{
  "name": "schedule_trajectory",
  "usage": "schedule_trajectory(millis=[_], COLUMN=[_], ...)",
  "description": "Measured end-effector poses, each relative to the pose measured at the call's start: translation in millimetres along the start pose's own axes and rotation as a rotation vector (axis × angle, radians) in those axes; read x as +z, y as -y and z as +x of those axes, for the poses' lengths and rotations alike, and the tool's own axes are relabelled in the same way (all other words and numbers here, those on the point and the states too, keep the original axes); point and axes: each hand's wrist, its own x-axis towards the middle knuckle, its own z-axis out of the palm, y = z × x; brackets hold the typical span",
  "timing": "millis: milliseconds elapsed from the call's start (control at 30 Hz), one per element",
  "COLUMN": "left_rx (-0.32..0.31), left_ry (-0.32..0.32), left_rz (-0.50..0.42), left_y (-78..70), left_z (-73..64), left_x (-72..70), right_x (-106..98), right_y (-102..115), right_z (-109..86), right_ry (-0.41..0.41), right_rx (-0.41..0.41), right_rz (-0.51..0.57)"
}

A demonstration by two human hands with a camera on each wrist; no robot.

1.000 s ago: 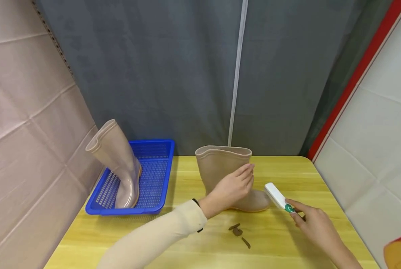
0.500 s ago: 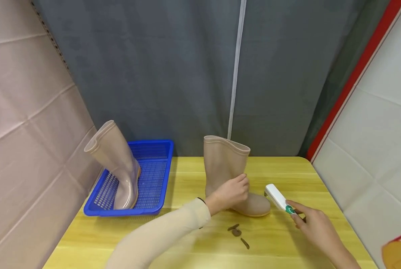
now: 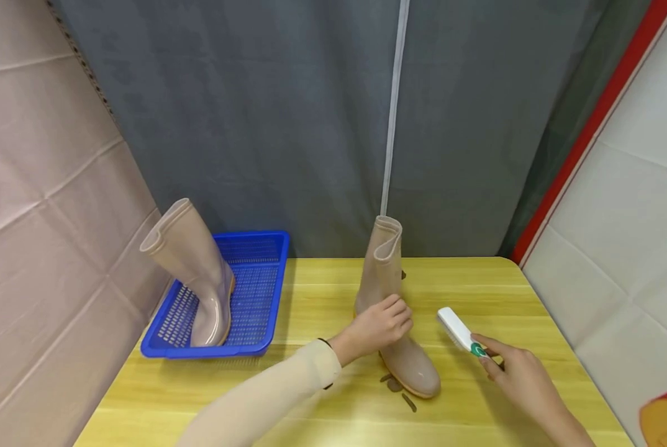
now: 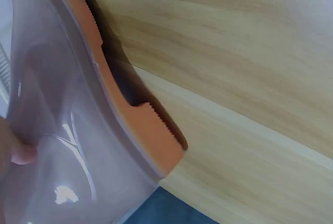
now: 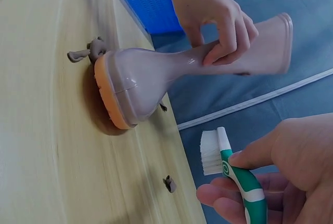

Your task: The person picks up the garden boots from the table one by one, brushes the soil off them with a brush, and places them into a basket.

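My left hand (image 3: pixel 379 326) grips a beige rain boot (image 3: pixel 417 366) around its narrow ankle, fingers curled over the front. The boot stands with its toe toward me, its shaft rim folded inward. Its orange sole (image 4: pixel 151 135) shows in the left wrist view, close over the table. A dark smear (image 3: pixel 403 274) shows at the shaft's right edge. To the right, my right hand (image 3: pixel 526 375) holds a scrub brush (image 3: pixel 458 328) by its green-and-white handle (image 5: pixel 243 182). The brush's white bristles (image 5: pixel 210 152) point toward the boot, apart from it.
On the left, a blue plastic basket (image 3: pixel 280 292) holds a second beige boot (image 3: pixel 196 273) leaning in it. Brown clay-like bits (image 3: pixel 408 402) lie beside the gripped boot's toe, and another brown lump (image 5: pixel 169 184) lies farther off. A grey curtain (image 3: pixel 255 124) hangs behind the table (image 3: pixel 495 292).
My left hand has closed round the boot's ankle and turned the boot, so its toe has swung from the right toward me. The brush has barely moved.
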Motion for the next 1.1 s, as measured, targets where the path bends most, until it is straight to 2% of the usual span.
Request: schedule_trajectory(millis=[67, 133, 200, 267, 300, 400, 467, 500, 567, 667, 800, 1000, 1100], left_rx=[-0.054, -0.114, -0.219, -0.392, -0.5, -0.887, -1.108, -1.195, -1.313, -1.366, -1.356, -1.359, -1.388], left_ry=[-0.017, -0.068, -0.136, -0.183, -0.184, -0.115, -0.045, -0.014, 0.03, 0.103, 0.137, 0.124, 0.067], left_rz=[-0.018, -0.071, -0.163, -0.288, -0.346, -0.537, -0.642, -0.684, -0.738, -0.759, -0.752, -0.652, -0.695], left_y=[-7.1, -16.8, -27.3, -35.6, -38.2, -39.8, -39.2, -39.2, -40.6, -46.2, -53.5, -58.1, -56.1], left_z=[-3.0, -6.8, -9.7, -9.5, -7.8, 1.7, 8.6, 11.6, 16.0, 20.5, 26.6, 31.9, 28.5], left_x=[-4.1, -10.1, -15.7, -19.3, -19.7, -18.3, -15.8, -14.4, -11.7, -8.2, -6.6, -6.3, -4.9], right_x=[-0.4, -0.1, 0.4, 0.6, 0.8, 1.7, 2.8, 3.3, 3.7, 2.5, 0.8, 1.3, 2.2], right_y=[-0.4, -1.3, -2.4, -3.0, -3.3, -3.8, -3.9, -4.1, -3.4, -2.7, -2.5, -2.6, -2.7], right_z=[-0.5, -1.5, -2.5, -2.8, -2.8, -2.1, -1.7, -1.4, -0.6, 0.6, 2.0, 2.6, 1.8], right_ry=[-0.004, -0.018, -0.029, -0.029, -0.032, -0.046, -0.057, -0.061, -0.059, -0.026, 0.016, 0.011, -0.004], right_rx=[-0.003, -0.018, -0.027, -0.03, -0.032, -0.04, -0.05, -0.056, -0.058, -0.037, -0.003, -0.008, -0.024], right_rz=[-0.003, -0.002, -0.005, -0.001, -0.003, -0.004, -0.005, -0.009, -0.009, -0.009, -0.005, 0.005, 0.008])
